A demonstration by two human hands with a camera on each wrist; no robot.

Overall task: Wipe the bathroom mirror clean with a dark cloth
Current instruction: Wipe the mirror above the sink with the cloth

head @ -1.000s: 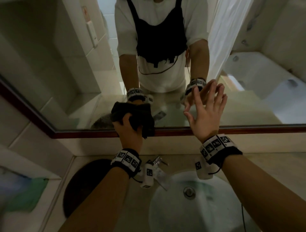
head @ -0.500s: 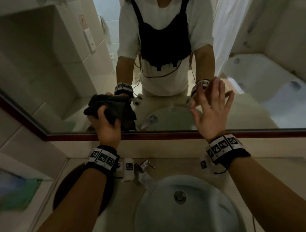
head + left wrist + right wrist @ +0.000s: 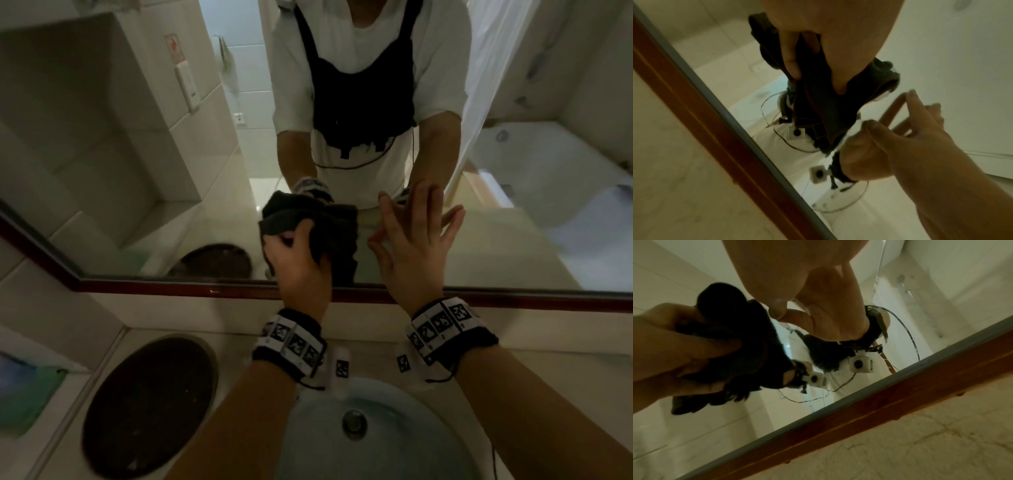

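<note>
The bathroom mirror (image 3: 137, 144) has a brown wooden frame (image 3: 171, 286) along its lower edge. My left hand (image 3: 294, 250) grips a bunched dark cloth (image 3: 329, 222) and holds it against the glass just above the frame, near the middle. In the left wrist view its fingers (image 3: 791, 53) curl round the cloth (image 3: 818, 110). My right hand (image 3: 414, 240) lies on the glass just right of the cloth, fingers straight and spread, holding nothing. The right wrist view shows that hand (image 3: 818, 301) beside the cloth (image 3: 748, 350) and its reflection.
Below the mirror, a pale round sink (image 3: 394, 455) with a metal drain (image 3: 354, 420) is set in the counter. A dark round mat (image 3: 150, 404) lies at the left, a green item (image 3: 30, 390) beyond it. A bathtub shows in the reflection.
My left hand swept the cloth left along the lower glass, then back right, ending close to my right hand. The right hand stayed flat on the mirror.
</note>
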